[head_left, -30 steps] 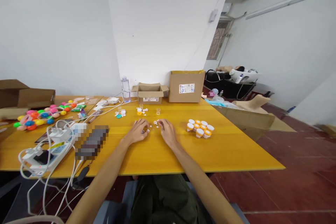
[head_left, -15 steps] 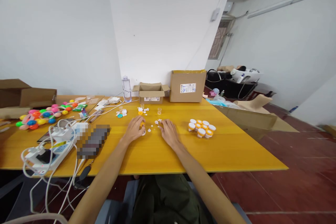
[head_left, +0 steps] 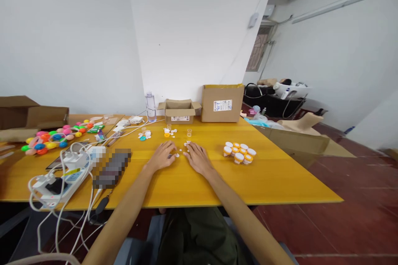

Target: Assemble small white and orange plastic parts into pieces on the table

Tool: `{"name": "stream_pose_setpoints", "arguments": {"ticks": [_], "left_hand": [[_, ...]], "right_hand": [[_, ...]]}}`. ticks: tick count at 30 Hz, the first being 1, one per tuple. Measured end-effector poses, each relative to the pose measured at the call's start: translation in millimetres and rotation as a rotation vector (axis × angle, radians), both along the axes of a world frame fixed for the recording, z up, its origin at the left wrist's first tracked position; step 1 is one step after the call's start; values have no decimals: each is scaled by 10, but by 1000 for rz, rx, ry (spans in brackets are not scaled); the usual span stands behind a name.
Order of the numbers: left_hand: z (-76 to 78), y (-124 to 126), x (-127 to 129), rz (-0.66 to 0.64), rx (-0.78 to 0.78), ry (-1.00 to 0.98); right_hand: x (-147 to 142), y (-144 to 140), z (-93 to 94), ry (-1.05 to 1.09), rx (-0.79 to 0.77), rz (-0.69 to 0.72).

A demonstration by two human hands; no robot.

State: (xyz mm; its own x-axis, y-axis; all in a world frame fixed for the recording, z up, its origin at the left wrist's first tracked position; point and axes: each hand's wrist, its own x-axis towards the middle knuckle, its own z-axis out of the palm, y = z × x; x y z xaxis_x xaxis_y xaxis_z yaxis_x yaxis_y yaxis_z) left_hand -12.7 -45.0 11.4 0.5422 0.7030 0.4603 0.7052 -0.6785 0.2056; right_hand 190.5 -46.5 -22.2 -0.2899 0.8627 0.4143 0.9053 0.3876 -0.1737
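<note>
Several tiny white caps between hands.

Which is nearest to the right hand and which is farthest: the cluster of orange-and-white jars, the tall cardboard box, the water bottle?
From the right hand:
1. Orange-and-white jars, on its right.
2. Tall cardboard box, at the table's far edge.
3. Water bottle, far left.

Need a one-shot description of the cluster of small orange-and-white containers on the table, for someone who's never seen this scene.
Start at the yellow table and find the taller closed cardboard box against the wall. In front of it, to the right of the right hand, stands a tight cluster of small containers. Unlike the loose white bits by the hands, these are upright, orange-bodied, white-capped and packed together.
</note>
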Motion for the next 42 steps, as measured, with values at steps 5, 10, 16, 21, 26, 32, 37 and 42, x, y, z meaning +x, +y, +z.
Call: {"name": "stream_pose_setpoints", "arguments": {"ticks": [5, 10, 16, 21, 26, 32, 37, 42], "left_hand": [[-41, 14, -4, 0, -19, 41], [-54, 18, -2, -7, -28, 33], [-14, 8, 9, 26, -27, 1], [14, 14, 13, 118, 20, -72], [15, 34, -6, 237, 55, -134], [-1, 66, -37, 289, 79, -164], [-41, 101, -69, 344, 86, -142], [-83, 117, -71, 350, -9, -127]], "right_hand": [[-12, 28, -30, -29, -44, -26], [-9, 56, -74, -48, -9, -25], [-4, 19, -30, -46, 99, 105], [7, -16, 28, -61, 95, 204], [-1, -29, 39, -52, 102, 159], [-19, -56, 40, -29, 132, 79], [-16, -53, 22, -40, 130, 42], [-23, -43, 23, -38, 122, 17]]}}
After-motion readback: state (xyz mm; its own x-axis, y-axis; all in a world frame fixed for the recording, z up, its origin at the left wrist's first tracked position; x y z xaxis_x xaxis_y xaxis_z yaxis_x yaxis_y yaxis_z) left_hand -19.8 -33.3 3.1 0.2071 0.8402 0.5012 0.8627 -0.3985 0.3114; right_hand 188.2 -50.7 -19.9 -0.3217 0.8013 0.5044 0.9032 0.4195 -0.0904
